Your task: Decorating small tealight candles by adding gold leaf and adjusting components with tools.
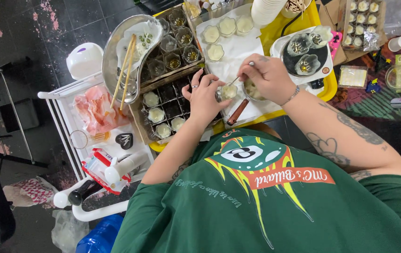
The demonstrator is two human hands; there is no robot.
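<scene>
Midway, small flower-shaped cups are being filled with pale cream at a crowded yellow tray [324,89].

A cup [228,92] is gripped by the left hand [205,96] while a spoon [241,74] is pinched in the right hand [268,77] over a metal bowl [252,91]; 4 filled cups [224,33] rest on white paper beyond, 4 more [159,119] sit in the divided box, and several glass cups [179,44] stand unfilled.

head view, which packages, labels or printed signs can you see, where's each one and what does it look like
Red and white box: on the white cart, lower left, flat and rectangular.
Clear plastic tray pack: top right, rows of small pale cups inside.
Flat clear packet: right of the yellow tray, square, pale contents.
Patterned red and white bag: on the floor, bottom left, crumpled.
No screens visible.
</scene>
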